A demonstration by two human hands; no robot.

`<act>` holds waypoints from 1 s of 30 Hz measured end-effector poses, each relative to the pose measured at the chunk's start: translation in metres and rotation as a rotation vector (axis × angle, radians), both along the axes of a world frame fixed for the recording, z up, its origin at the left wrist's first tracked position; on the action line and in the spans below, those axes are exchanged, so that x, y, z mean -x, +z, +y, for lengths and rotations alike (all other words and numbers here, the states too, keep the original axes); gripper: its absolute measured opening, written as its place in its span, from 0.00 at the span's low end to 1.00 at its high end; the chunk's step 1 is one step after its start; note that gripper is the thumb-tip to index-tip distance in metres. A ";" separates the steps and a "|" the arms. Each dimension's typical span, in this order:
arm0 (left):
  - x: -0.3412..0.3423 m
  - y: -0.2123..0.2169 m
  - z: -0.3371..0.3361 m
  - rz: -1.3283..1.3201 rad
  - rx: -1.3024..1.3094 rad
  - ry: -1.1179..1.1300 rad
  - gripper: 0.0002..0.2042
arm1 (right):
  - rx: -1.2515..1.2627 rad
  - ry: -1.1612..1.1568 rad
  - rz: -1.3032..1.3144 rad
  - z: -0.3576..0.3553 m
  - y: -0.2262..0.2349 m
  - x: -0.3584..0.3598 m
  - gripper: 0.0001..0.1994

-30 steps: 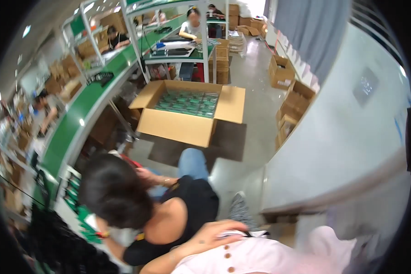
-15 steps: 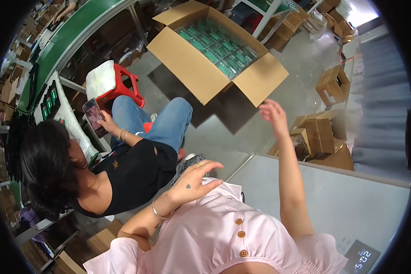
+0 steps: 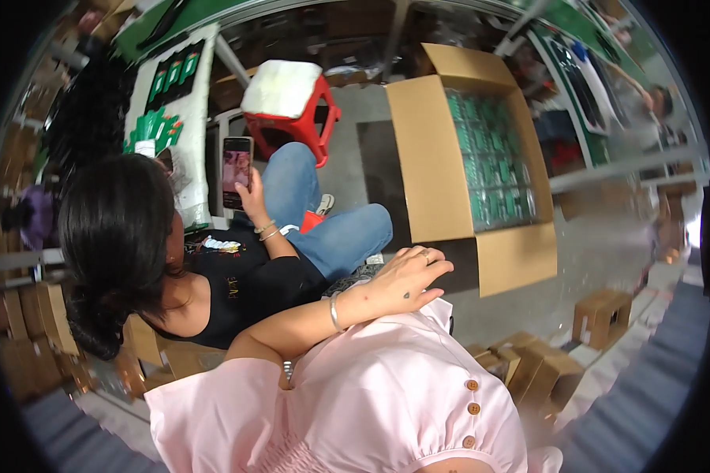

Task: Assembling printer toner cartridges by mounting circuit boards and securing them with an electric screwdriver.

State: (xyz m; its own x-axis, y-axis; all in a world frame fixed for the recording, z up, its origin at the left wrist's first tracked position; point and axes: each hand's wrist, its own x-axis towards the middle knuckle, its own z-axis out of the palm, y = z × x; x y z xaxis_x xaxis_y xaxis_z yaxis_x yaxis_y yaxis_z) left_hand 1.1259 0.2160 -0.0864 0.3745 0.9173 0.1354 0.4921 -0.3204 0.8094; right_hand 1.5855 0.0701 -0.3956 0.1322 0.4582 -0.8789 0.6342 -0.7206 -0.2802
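A person's left hand (image 3: 406, 282) hovers by a pink shirt (image 3: 386, 402), grip loosely open, nothing seen in it; the right is out of view, its grip unknown. Ahead stands an open cardboard box (image 3: 422, 165) of green boards (image 3: 493, 162). A good reach would likely clear the near flap (image 3: 517, 258) and the seated co-worker (image 3: 248, 296).

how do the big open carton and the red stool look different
The open carton is tan cardboard, while the red stool has a white cover on its seat.
The open carton looks larger than the red stool.
The open carton has flaps spread around rows of green boards; the red stool stands on legs.
Both are apart from the left hand.
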 end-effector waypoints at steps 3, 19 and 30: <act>0.012 -0.001 0.019 0.050 0.000 0.138 0.19 | -0.159 0.342 -0.019 0.078 0.030 0.005 0.09; 0.078 -0.037 0.043 0.088 0.261 0.718 0.20 | -0.469 0.755 0.116 0.504 0.118 0.271 0.15; 0.098 -0.081 0.142 0.221 0.039 1.444 0.18 | 0.547 1.979 0.786 0.716 -0.169 0.506 0.09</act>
State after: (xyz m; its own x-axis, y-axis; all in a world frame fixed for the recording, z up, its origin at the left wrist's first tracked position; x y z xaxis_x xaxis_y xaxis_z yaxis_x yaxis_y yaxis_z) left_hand 1.0280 0.3579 -0.1677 -0.8462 0.5067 0.1649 0.4722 0.5698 0.6726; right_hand 1.0795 0.7859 -0.5642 -0.4054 -0.7241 -0.5580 0.3355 0.4500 -0.8276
